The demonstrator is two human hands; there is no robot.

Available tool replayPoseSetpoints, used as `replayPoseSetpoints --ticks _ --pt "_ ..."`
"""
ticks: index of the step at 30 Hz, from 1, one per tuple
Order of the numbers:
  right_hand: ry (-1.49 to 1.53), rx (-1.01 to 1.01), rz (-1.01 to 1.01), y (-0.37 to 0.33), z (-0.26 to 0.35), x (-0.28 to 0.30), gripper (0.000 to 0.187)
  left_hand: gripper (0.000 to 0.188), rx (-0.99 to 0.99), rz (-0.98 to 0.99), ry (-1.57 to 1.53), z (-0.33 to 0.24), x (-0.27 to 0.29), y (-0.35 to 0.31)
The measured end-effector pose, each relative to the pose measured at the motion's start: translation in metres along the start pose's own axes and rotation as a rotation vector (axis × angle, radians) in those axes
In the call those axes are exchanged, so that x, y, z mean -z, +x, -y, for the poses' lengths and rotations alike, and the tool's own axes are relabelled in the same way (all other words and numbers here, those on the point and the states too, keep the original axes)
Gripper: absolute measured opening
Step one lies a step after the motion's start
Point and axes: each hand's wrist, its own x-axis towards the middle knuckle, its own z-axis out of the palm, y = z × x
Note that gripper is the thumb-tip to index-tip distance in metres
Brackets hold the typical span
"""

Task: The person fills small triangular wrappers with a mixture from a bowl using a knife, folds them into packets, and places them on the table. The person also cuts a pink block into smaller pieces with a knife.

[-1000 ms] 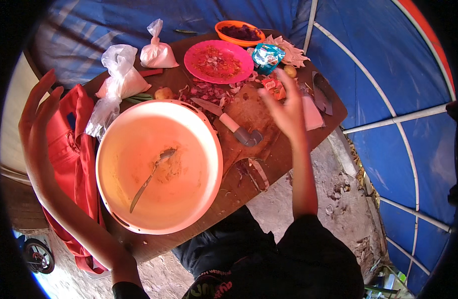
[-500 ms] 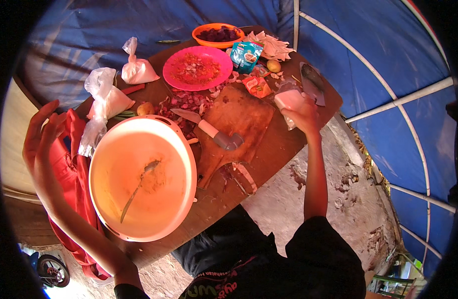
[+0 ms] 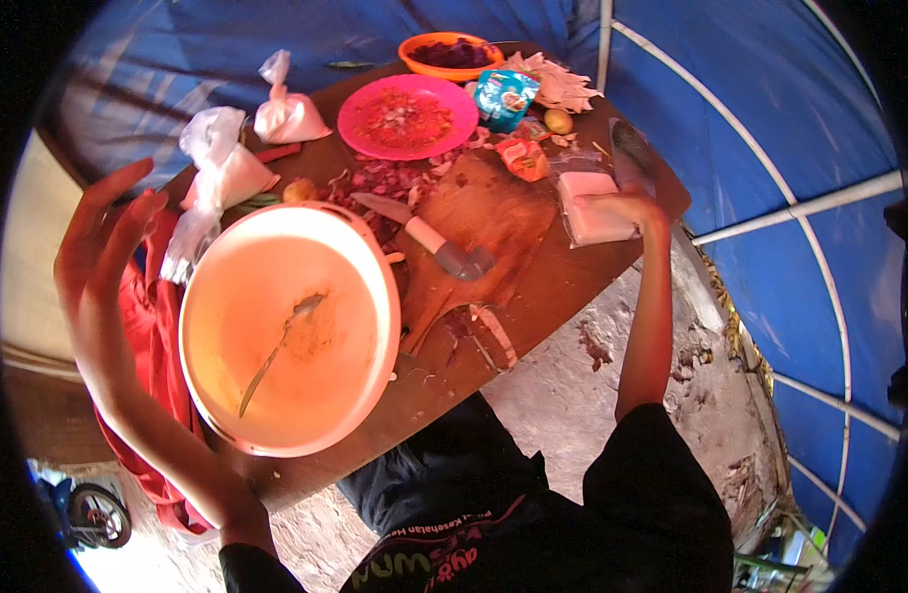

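Observation:
My right hand (image 3: 630,208) grips a white block (image 3: 594,222) in clear plastic, at the right side of the table. My left hand (image 3: 103,242) is raised with its fingers apart and nothing in it, beside a red cloth (image 3: 149,306). Between my arms stands a large pale basin (image 3: 350,366), with a metal spoon (image 3: 274,348) inside and brownish residue on its bottom. A knife (image 3: 427,234) with a pink and grey handle lies across a wooden cutting board (image 3: 498,212). Past the block rests a broad dark blade (image 3: 629,148).
Farther back are a pink plate (image 3: 467,138) of red chopped food, an orange bowl (image 3: 406,51) with dark contents, a teal packet (image 3: 503,101) and an orange sachet (image 3: 523,158). Tied bags of white contents (image 3: 291,121) stand behind the basin. Blue tarpaulin (image 3: 750,119) encloses the table.
The wrapped block in my right hand has turned from tilted to nearly flat, its wide face showing. My left fingers have bent slightly. The table's contents have shifted a little in view.

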Motion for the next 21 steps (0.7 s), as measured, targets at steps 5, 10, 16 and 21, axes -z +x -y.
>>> replayPoseSetpoints --ticks 5,10,16,21 --pt "0.052 0.003 0.145 -0.006 0.018 0.003 0.08 0.03 0.038 0.114 -0.221 0.01 0.005 -0.002" --pt "0.099 0.045 0.188 -0.021 0.04 0.004 0.067 0.031 0.164 0.258 0.142 0.058 -0.007 0.014" --pt "0.477 0.48 -0.055 -0.053 0.052 -0.001 0.059 0.032 0.236 0.487 0.405 0.122 -0.006 0.027" --pt "0.337 0.401 -0.149 -0.063 0.042 0.0 0.05 0.03 0.147 0.538 0.52 0.138 -0.002 0.03"
